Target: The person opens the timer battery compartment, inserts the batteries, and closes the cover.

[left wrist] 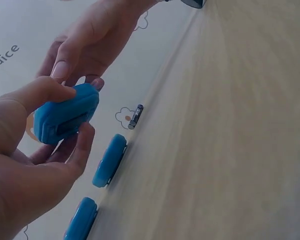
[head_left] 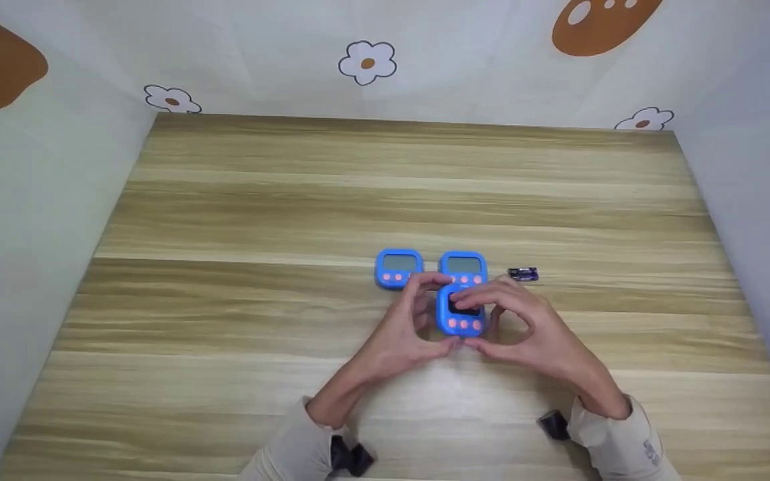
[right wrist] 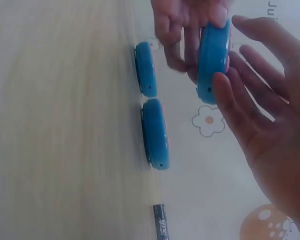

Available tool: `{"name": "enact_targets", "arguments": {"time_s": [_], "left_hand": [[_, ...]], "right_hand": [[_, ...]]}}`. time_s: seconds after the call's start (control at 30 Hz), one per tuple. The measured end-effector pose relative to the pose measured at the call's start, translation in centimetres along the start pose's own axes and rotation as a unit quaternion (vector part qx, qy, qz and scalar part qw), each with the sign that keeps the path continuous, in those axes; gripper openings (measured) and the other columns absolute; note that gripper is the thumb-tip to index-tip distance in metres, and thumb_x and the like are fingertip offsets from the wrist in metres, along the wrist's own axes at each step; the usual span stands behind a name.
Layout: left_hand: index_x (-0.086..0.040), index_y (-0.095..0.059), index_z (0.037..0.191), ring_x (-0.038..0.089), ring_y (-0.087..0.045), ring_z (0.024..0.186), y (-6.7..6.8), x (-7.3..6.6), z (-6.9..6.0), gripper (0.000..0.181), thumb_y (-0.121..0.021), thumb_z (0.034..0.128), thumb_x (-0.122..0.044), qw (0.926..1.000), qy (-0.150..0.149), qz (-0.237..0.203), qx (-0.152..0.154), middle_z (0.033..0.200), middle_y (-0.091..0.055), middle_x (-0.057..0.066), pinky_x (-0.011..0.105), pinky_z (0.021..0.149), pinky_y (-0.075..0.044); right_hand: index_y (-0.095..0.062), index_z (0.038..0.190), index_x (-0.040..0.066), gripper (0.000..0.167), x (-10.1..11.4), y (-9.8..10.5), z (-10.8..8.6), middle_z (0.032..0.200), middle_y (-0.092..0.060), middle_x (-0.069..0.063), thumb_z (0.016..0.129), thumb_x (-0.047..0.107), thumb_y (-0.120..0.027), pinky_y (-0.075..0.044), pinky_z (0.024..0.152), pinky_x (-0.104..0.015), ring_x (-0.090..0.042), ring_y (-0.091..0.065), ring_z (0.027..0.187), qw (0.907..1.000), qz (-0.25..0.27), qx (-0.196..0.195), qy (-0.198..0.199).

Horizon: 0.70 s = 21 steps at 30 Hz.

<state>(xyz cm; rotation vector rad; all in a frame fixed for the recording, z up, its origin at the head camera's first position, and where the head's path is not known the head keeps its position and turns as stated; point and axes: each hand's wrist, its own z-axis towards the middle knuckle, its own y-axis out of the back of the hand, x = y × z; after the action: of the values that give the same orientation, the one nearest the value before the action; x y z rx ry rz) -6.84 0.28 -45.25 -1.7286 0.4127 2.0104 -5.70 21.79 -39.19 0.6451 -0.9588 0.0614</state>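
Observation:
A blue digital timer (head_left: 447,321) with pink buttons and a dark screen is held up between both hands. The left hand (head_left: 398,334) grips it from its left side, thumb at the lower edge and fingers behind. My right hand (head_left: 539,327) reaches over the screen with its fingertips, while its thumb meets the lower edge. In the left wrist view, the back of the held timer (left wrist: 45,125) shows a rectangular recess. Two similar blue timers, one at left (head_left: 399,262) and one at right (head_left: 462,262), stand just beyond the hands, the right one partly covered.
Dark batteries (head_left: 523,274) lie right of the timers on the wood-grain table (head_left: 291,200). Pale walls (head_left: 258,60) with flower prints border the table at the back and both sides. Black wrist straps (head_left: 351,457) show at the sleeves.

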Motion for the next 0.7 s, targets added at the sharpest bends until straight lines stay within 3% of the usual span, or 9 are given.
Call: {"name": "enact_targets", "arguments": {"time_s": [0.07,0.13,0.33,0.43,0.57,0.63,0.7], "left_hand": [[-0.012,-0.036,0.142,0.024,-0.056,0.118,0.0,0.0,0.1,0.077,-0.075,0.0789,0.007,0.9989,-0.008,-0.046,0.006,0.135,-0.047,0.007,0.040,0.098,-0.049],[-0.011,-0.036,0.143,0.027,-0.057,0.115,0.0,0.0,0.1,0.078,-0.072,0.0779,0.013,0.9979,-0.016,-0.063,0.010,0.136,-0.045,0.008,0.042,0.096,-0.050],[-0.010,-0.037,0.139,0.028,-0.058,0.112,0.1,-0.1,0.3,0.075,-0.070,0.0768,0.016,0.9969,-0.006,-0.078,0.001,0.134,-0.041,0.010,0.042,0.092,-0.052],[-0.012,-0.038,0.139,0.027,-0.058,0.113,0.3,-0.3,0.2,0.075,-0.071,0.0769,0.015,0.9975,0.001,-0.071,0.001,0.135,-0.041,0.009,0.042,0.092,-0.052],[-0.016,-0.042,0.137,0.021,-0.053,0.118,2.0,-1.6,0.0,0.072,-0.078,0.0770,0.003,0.9985,0.001,0.054,0.008,0.135,-0.045,0.000,0.043,0.098,-0.048],[-0.014,-0.044,0.135,0.019,-0.049,0.121,3.7,-2.5,0.0,0.072,-0.081,0.0752,-0.004,0.9886,-0.008,0.150,0.014,0.135,-0.047,-0.002,0.043,0.102,-0.044],[-0.011,-0.046,0.132,0.020,-0.046,0.123,5.5,-3.4,-0.1,0.071,-0.084,0.0725,-0.007,0.9709,-0.015,0.238,0.015,0.132,-0.049,-0.001,0.042,0.105,-0.041]], "right_hand": [[-0.063,0.122,0.003,0.059,-0.1,0.1,0.0,0.125,-0.061,-0.013,0.069,-0.006,-0.085,-0.049,0.083,-0.027,-0.024,-0.052,0.113,0.9994,-0.033,-0.005,-0.003],[-0.062,0.126,0.006,0.064,-0.5,0.2,-0.2,0.130,-0.058,-0.012,0.068,-0.001,-0.087,-0.047,0.089,-0.027,-0.025,-0.048,0.117,0.9976,-0.066,-0.006,-0.018],[-0.056,0.135,0.021,0.072,-2.8,0.6,-1.2,0.131,-0.054,0.005,0.072,0.026,-0.089,-0.050,0.084,-0.035,-0.022,-0.051,0.112,0.9879,-0.127,0.003,-0.089],[-0.057,0.133,0.024,0.070,-3.4,0.6,-1.3,0.125,-0.056,0.009,0.071,0.032,-0.089,-0.050,0.078,-0.032,-0.022,-0.054,0.103,0.9870,-0.130,-0.008,-0.094],[-0.060,0.129,0.023,0.066,-3.4,-0.2,-0.3,0.122,-0.058,0.009,0.070,0.034,-0.089,-0.050,0.077,-0.032,-0.020,-0.054,0.100,0.9880,-0.124,-0.020,-0.090],[-0.060,0.128,0.022,0.065,-3.3,-0.9,0.9,0.123,-0.058,0.009,0.071,0.038,-0.087,-0.050,0.081,-0.035,-0.019,-0.054,0.103,0.9868,-0.134,-0.014,-0.090],[-0.061,0.126,0.019,0.064,-3.3,-1.9,2.5,0.121,-0.059,0.008,0.072,0.041,-0.087,-0.049,0.085,-0.036,-0.019,-0.054,0.104,0.9846,-0.154,-0.001,-0.083]]}}
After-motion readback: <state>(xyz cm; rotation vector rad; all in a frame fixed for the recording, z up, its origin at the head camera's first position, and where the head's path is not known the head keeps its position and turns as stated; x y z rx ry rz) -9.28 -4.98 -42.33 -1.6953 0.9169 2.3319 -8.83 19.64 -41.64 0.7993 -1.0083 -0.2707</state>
